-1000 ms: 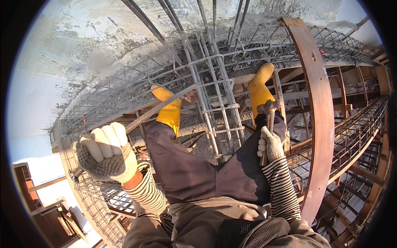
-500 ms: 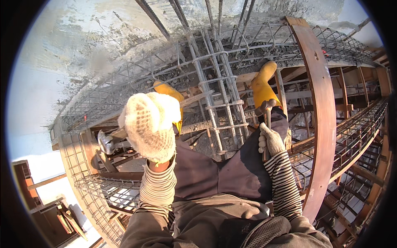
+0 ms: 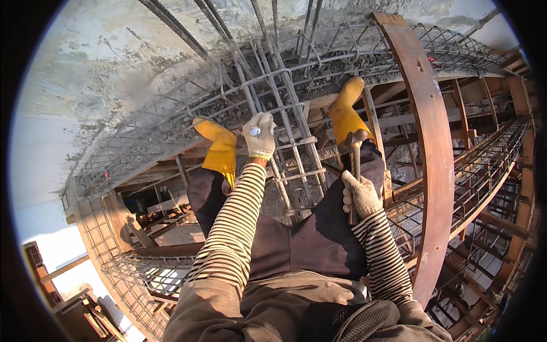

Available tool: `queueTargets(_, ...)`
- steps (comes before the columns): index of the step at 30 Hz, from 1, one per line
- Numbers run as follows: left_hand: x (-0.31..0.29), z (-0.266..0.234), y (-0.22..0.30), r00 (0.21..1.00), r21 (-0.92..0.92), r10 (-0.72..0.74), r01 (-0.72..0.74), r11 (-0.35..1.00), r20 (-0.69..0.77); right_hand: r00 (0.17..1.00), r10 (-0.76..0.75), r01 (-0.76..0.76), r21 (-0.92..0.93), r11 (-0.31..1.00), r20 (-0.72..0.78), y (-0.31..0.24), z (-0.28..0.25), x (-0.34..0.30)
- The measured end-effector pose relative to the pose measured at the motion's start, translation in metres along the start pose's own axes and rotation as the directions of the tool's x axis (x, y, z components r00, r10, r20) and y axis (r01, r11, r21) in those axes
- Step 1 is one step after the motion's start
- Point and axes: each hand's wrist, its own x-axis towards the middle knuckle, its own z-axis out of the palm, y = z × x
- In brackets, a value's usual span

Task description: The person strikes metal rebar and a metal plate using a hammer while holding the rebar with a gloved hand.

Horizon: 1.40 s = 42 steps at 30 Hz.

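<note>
My left hand (image 3: 259, 137), in a knitted off-white glove, is closed at the tied rebar cage (image 3: 289, 131) between my legs. A small pale, shiny end (image 3: 254, 131) shows at its fingers; the rest of that object is hidden. I cannot tell whether the fingers touch the bars. My right hand (image 3: 363, 196), gloved too, is wrapped around the handle of a hammer (image 3: 356, 154) above my right thigh. The hammer points away from me, its dark metal head in front of my yellow right boot (image 3: 346, 114).
A long brown plank (image 3: 430, 142) crosses on the right. Rough concrete (image 3: 131, 68) with upright rebar (image 3: 176, 28) stands ahead. My left boot (image 3: 219, 148) rests beside the cage. Timber framing and mesh (image 3: 105, 228) lie below on both sides, with open gaps between members.
My left hand has dropped from close before the view, forward and right to the rebar. The shiny metal piece beside it is gone from the left. My right hand still grips the hammer.
</note>
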Motion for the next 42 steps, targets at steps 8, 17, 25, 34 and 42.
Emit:
queueTargets(8,-0.008,0.001,0.020,0.983,0.325,0.018,-0.078,0.943,0.184,0.891,-0.441,0.451,-0.112,0.885,0.109,-0.020,0.032,-0.082)
queueTargets(17,-0.002,-0.001,-0.016,0.894,0.756,0.032,-0.396,0.522,0.447,0.601,-0.598,0.791,-0.284,0.542,0.530,-0.021,0.061,-0.056)
queueTargets(25,-0.026,-0.026,-0.091,0.949,0.021,-0.051,0.047,0.999,0.311,0.599,-0.602,0.749,-0.105,0.654,0.527,-0.039,0.093,-0.118)
queueTargets(34,-0.015,-0.014,-0.032,0.914,0.623,0.076,-0.331,0.708,0.398,0.740,-0.490,0.656,-0.336,0.676,0.461,-0.038,0.082,-0.112)
queueTargets(42,-0.029,-0.001,-0.012,0.949,0.643,0.249,-0.313,0.699,0.192,0.781,-0.436,0.606,-0.374,0.702,0.447,-0.020,0.067,-0.086)
